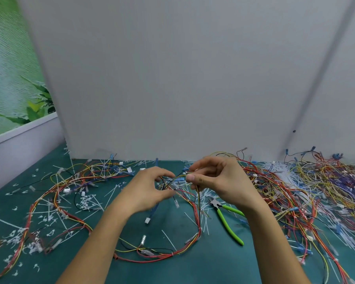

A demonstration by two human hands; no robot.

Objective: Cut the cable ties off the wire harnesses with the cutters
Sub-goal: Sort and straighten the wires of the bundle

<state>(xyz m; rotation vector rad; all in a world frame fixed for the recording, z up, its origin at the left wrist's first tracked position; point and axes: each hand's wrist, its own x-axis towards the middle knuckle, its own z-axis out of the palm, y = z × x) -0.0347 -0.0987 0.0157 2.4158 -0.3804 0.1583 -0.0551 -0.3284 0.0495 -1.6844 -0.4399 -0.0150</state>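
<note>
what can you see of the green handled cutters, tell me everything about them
The cutters lie flat on the teal mat, right of centre, with no hand holding them. The dark metal head points up-left among white cable tie offcuts. The two bright green, plastic-looking handles splay apart: one runs down-right in full view, the other passes behind the wrist of the right hand. Whether the wrist touches it cannot be told.

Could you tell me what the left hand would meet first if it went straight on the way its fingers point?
The left hand points rightward, so it would first meet the tangle of wires bunched between both hands, then the right hand beyond. Depth is unclear, but they look level.
</note>
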